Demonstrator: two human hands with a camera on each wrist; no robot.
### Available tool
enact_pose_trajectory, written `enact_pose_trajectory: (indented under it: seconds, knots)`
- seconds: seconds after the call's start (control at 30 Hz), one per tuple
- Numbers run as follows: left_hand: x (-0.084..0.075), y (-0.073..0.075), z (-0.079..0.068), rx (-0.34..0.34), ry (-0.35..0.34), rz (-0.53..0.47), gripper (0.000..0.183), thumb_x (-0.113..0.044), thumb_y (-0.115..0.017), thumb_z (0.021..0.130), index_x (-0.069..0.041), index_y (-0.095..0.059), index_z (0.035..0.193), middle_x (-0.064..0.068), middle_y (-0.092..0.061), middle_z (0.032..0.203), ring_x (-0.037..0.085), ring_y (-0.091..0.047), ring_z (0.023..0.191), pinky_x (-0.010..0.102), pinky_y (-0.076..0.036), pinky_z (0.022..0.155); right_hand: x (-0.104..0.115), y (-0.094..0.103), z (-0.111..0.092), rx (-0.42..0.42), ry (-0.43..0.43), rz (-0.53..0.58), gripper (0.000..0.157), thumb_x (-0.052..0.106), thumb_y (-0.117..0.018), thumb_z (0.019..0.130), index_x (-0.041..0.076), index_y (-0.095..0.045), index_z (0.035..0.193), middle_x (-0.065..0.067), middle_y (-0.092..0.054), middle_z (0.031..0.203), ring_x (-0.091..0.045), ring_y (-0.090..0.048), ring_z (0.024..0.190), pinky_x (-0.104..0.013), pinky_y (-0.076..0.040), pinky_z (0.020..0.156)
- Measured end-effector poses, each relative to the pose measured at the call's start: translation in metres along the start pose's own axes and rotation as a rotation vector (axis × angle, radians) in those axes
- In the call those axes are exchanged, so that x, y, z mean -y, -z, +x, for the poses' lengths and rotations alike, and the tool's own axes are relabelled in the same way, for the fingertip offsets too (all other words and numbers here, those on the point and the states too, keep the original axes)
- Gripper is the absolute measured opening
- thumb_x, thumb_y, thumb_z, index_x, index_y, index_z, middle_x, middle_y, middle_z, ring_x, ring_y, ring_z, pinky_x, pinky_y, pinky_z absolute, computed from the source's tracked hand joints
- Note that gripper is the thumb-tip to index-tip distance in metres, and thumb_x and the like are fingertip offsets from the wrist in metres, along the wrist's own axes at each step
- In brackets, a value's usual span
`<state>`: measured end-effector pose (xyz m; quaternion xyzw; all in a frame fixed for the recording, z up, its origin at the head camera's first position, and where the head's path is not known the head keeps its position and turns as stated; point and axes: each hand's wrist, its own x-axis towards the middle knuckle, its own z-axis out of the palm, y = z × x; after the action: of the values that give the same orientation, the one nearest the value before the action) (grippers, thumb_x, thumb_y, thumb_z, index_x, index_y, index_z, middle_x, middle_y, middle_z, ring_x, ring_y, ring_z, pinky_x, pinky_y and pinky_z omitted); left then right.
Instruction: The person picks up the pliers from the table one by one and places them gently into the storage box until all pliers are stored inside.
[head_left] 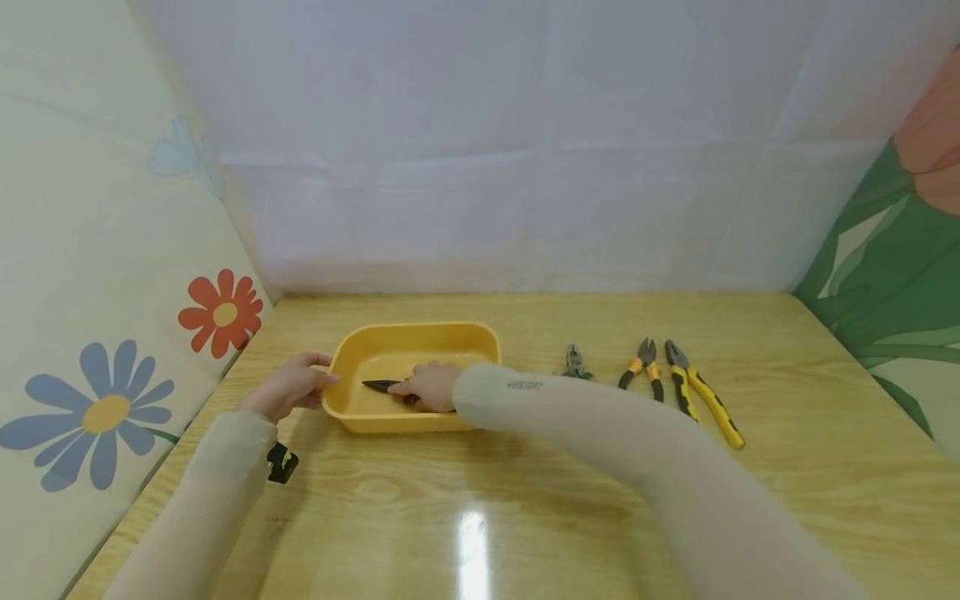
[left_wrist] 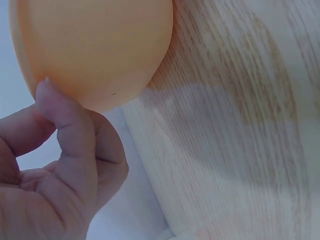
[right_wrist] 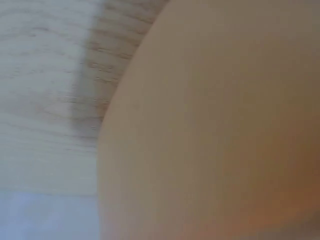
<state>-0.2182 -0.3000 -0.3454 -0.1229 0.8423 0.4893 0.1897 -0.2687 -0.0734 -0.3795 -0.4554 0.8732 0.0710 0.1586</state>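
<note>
A shallow yellow plastic tray point(head_left: 408, 423) stands at the left middle of the table. My left hand point(head_left: 296, 386) pinches its left rim, with the thumb on the rim and the other fingers outside, as the left wrist view also shows. Inside the tray, my right hand point(head_left: 437, 387) grips a pair of needle-nose pliers point(head_left: 381, 386). Their dark pointed jaws face left; the hand covers most of the handles. The tray's wall point(right_wrist: 200, 120) fills most of the right wrist view and hides the right hand there.
Right of the tray lie small pliers point(head_left: 574, 360), orange-and-black pliers point(head_left: 647, 362) and yellow-and-black pliers point(head_left: 712, 400), partly behind the right sleeve point(head_left: 585, 417). A small black-and-yellow thing point(head_left: 282, 462) shows beside the left sleeve. A pale cloth wall point(head_left: 525, 167) stands behind the table.
</note>
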Motion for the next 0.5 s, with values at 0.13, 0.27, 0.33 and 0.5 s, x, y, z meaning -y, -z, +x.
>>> enact_pose_trajectory:
  seconds: [0.13, 0.27, 0.33, 0.5]
  knots:
    - [0.000, 0.000, -0.002, -0.001, -0.005, 0.002, 0.051, -0.007, -0.051, 0.103, 0.015, -0.029, 0.143, 0.003, -0.060, 0.084, 0.007, -0.059, 0.064, 0.022, -0.054, 0.063, -0.004, 0.002, -0.003, -0.058, 0.020, -0.015, 0.053, 0.026, -0.056, 0.104, 0.035, -0.040, 0.154, -0.006, -0.059, 0.136, -0.022, -0.057, 0.121, -0.035, -0.052, 0.094]
    - [0.000, -0.001, -0.003, -0.002, 0.003, 0.015, 0.051, -0.009, -0.051, 0.103, 0.015, -0.029, 0.143, 0.003, -0.058, 0.084, 0.007, -0.057, 0.066, 0.021, -0.053, 0.063, -0.004, 0.015, -0.022, -0.096, 0.038, 0.051, 0.047, 0.023, -0.056, 0.104, 0.030, -0.047, 0.150, -0.007, -0.061, 0.128, -0.021, -0.060, 0.110, -0.032, -0.052, 0.086]
    - [-0.001, -0.002, -0.003, -0.005, 0.007, 0.018, 0.052, -0.009, -0.051, 0.103, 0.014, -0.029, 0.143, 0.002, -0.057, 0.083, 0.007, -0.057, 0.065, 0.021, -0.052, 0.063, -0.004, 0.023, -0.035, -0.108, 0.055, 0.093, 0.045, 0.021, -0.055, 0.105, 0.027, -0.050, 0.149, -0.008, -0.062, 0.123, -0.021, -0.060, 0.104, -0.031, -0.050, 0.083]
    - [-0.002, -0.001, -0.005, -0.008, 0.009, 0.022, 0.052, -0.009, -0.051, 0.103, 0.014, -0.028, 0.143, 0.003, -0.053, 0.084, 0.008, -0.055, 0.066, 0.021, -0.052, 0.063, -0.007, 0.035, -0.063, -0.158, 0.115, 0.143, 0.041, 0.015, -0.056, 0.104, 0.019, -0.055, 0.145, -0.011, -0.063, 0.115, -0.023, -0.058, 0.096, -0.034, -0.047, 0.081]
